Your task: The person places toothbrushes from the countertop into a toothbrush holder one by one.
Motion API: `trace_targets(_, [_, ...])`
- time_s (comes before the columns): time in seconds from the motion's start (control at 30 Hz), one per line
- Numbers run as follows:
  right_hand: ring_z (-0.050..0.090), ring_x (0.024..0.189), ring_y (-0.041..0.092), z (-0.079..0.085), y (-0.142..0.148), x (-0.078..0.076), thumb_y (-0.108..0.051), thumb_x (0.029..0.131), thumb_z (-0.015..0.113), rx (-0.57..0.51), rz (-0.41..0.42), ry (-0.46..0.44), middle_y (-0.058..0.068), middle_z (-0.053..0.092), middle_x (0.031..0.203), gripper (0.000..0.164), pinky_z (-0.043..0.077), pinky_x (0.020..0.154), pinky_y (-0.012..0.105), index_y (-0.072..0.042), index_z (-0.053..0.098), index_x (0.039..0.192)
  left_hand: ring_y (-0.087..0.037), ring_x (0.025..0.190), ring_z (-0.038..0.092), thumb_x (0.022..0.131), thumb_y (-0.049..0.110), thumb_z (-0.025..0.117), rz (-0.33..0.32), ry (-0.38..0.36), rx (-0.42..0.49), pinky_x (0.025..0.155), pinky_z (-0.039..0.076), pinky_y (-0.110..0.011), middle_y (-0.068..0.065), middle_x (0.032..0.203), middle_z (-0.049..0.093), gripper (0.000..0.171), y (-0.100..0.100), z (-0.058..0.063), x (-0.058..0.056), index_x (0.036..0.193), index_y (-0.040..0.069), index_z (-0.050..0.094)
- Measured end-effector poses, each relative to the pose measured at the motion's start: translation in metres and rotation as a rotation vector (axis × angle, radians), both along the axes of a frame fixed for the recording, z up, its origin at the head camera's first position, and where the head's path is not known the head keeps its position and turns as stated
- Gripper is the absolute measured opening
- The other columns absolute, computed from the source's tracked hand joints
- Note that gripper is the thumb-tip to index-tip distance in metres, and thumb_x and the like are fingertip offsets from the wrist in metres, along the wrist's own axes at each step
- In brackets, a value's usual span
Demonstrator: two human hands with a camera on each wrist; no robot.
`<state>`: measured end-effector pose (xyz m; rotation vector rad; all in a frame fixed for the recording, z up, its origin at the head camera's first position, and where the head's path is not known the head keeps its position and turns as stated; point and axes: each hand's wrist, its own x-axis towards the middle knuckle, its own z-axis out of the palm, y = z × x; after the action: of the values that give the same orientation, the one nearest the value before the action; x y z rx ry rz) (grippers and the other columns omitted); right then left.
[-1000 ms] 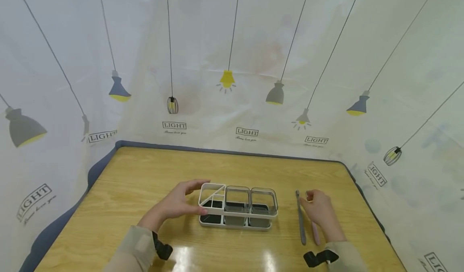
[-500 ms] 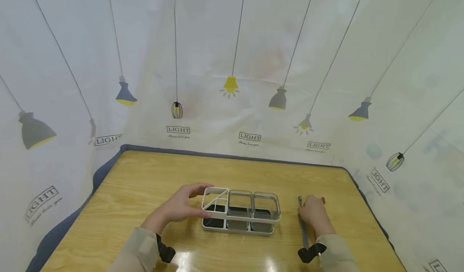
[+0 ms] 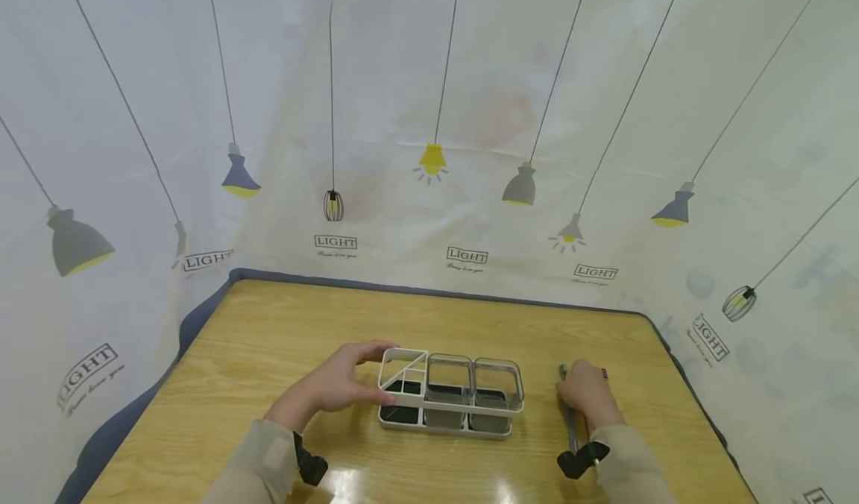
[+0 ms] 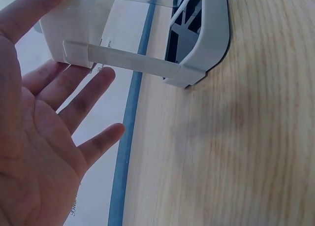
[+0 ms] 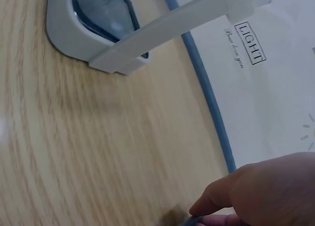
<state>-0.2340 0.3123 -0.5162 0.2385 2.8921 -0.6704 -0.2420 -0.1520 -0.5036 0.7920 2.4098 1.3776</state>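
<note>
A white two-tier toothbrush holder (image 3: 451, 403) with clear cups (image 3: 498, 381) stands on the table in the head view. My left hand (image 3: 338, 381) grips the upper tier's left end, thumb in front and fingers behind; the ring and little fingers are off it in the left wrist view. To the holder's right, my right hand (image 3: 590, 394) pinches a grey toothbrush (image 3: 570, 423) lying on the table, partly covered by the hand and wrist strap. Its blue-grey edge (image 5: 191, 220) shows at the thumb tip in the right wrist view. A small red striped end (image 3: 605, 373) peeks out beyond the hand.
The wooden table (image 3: 322, 317) has a blue-grey edge (image 3: 429, 289) at the back. A pale sheet printed with hanging lamps (image 3: 470, 213) surrounds it on three sides. Black camera mounts (image 3: 310, 459) sit on both wrists.
My right hand has shifted left onto the grey toothbrush, and the pink handle beside it is now mostly hidden. The left hand stays on the holder; the head view has shifted slightly.
</note>
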Motion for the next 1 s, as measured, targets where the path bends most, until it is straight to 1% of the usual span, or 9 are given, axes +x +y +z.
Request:
trace_targets(0.13, [0.054, 0.055, 0.020, 0.012, -0.001, 0.005, -0.009, 0.093, 0.060, -0.066, -0.037, 0.038, 0.009, 0.058, 0.066, 0.025, 0.044, 0.050, 0.030, -0.005, 0.054, 0.069, -0.028, 0.137, 0.054, 0.082, 0.041, 0.093, -0.007, 0.009, 0.005, 0.117, 0.029, -0.069, 0.004, 0.141, 0.065, 0.074, 0.000, 0.000, -0.001, 0.147, 0.030, 0.060])
trace_targets(0.23, [0.051, 0.053, 0.016, 0.024, -0.001, 0.007, -0.013, 0.097, 0.060, -0.091, -0.048, 0.085, 0.005, 0.057, 0.063, 0.028, 0.042, 0.049, 0.028, -0.002, 0.058, 0.071, -0.027, 0.136, 0.054, 0.082, 0.041, 0.093, -0.008, 0.021, 0.010, 0.117, 0.029, -0.068, 0.003, 0.140, 0.065, 0.074, -0.001, 0.001, -0.001, 0.147, 0.029, 0.060])
trace_targets(0.3, [0.052, 0.055, 0.017, 0.033, -0.002, 0.007, -0.013, 0.099, 0.059, -0.096, -0.045, 0.119, 0.005, 0.058, 0.065, 0.027, 0.044, 0.049, 0.030, 0.002, 0.063, 0.077, -0.027, 0.136, 0.055, 0.082, 0.041, 0.093, -0.009, 0.026, 0.011, 0.118, 0.029, -0.068, 0.002, 0.140, 0.065, 0.075, -0.001, 0.001, -0.001, 0.148, 0.028, 0.060])
trace_targets(0.4, [0.061, 0.063, 0.022, 0.047, -0.005, 0.008, -0.013, 0.100, 0.058, -0.097, -0.043, 0.187, 0.013, 0.067, 0.076, 0.027, 0.052, 0.056, 0.037, 0.008, 0.071, 0.088, -0.027, 0.136, 0.054, 0.082, 0.042, 0.093, -0.008, 0.025, 0.007, 0.118, 0.029, -0.067, 0.002, 0.141, 0.065, 0.076, -0.001, 0.001, 0.000, 0.149, 0.027, 0.059])
trace_targets(0.43, [0.065, 0.070, 0.027, 0.053, -0.007, 0.009, -0.013, 0.100, 0.058, -0.099, -0.038, 0.213, 0.017, 0.070, 0.084, 0.028, 0.056, 0.061, 0.041, 0.010, 0.073, 0.096, -0.028, 0.136, 0.054, 0.082, 0.042, 0.093, -0.008, 0.026, 0.005, 0.118, 0.029, -0.067, 0.002, 0.141, 0.065, 0.077, -0.001, 0.001, 0.000, 0.149, 0.027, 0.059])
trace_targets(0.5, [0.069, 0.082, 0.033, 0.062, -0.010, 0.010, -0.012, 0.100, 0.058, -0.108, -0.033, 0.269, 0.024, 0.072, 0.096, 0.029, 0.059, 0.071, 0.048, 0.013, 0.071, 0.105, -0.028, 0.136, 0.055, 0.082, 0.042, 0.093, -0.007, 0.026, 0.007, 0.118, 0.029, -0.067, 0.001, 0.141, 0.065, 0.076, -0.001, 0.001, 0.000, 0.149, 0.027, 0.059])
trace_targets(0.57, [0.070, 0.089, 0.036, 0.072, -0.014, 0.012, -0.013, 0.101, 0.057, -0.117, -0.033, 0.313, 0.027, 0.071, 0.104, 0.031, 0.059, 0.077, 0.051, 0.014, 0.069, 0.111, -0.027, 0.135, 0.055, 0.082, 0.041, 0.093, -0.007, 0.028, 0.010, 0.118, 0.029, -0.067, 0.001, 0.140, 0.065, 0.077, -0.001, 0.001, 0.000, 0.149, 0.026, 0.059])
trace_targets(0.8, [0.068, 0.084, 0.032, 0.105, -0.031, 0.024, -0.014, 0.103, 0.055, -0.168, -0.048, 0.439, 0.022, 0.070, 0.099, 0.030, 0.057, 0.071, 0.043, 0.011, 0.066, 0.114, -0.026, 0.133, 0.057, 0.082, 0.041, 0.093, -0.016, 0.051, 0.009, 0.117, 0.031, -0.066, 0.002, 0.139, 0.066, 0.077, 0.001, 0.002, 0.000, 0.149, 0.024, 0.059])
trace_targets(1.0, [0.067, 0.083, 0.031, 0.123, -0.041, 0.032, -0.012, 0.103, 0.058, -0.156, -0.039, 0.585, 0.020, 0.070, 0.095, 0.024, 0.054, 0.068, 0.041, 0.009, 0.066, 0.111, -0.028, 0.133, 0.056, 0.082, 0.041, 0.093, -0.021, 0.042, 0.003, 0.116, 0.030, -0.068, -0.003, 0.140, 0.066, 0.077, 0.003, 0.004, 0.000, 0.149, 0.023, 0.059])
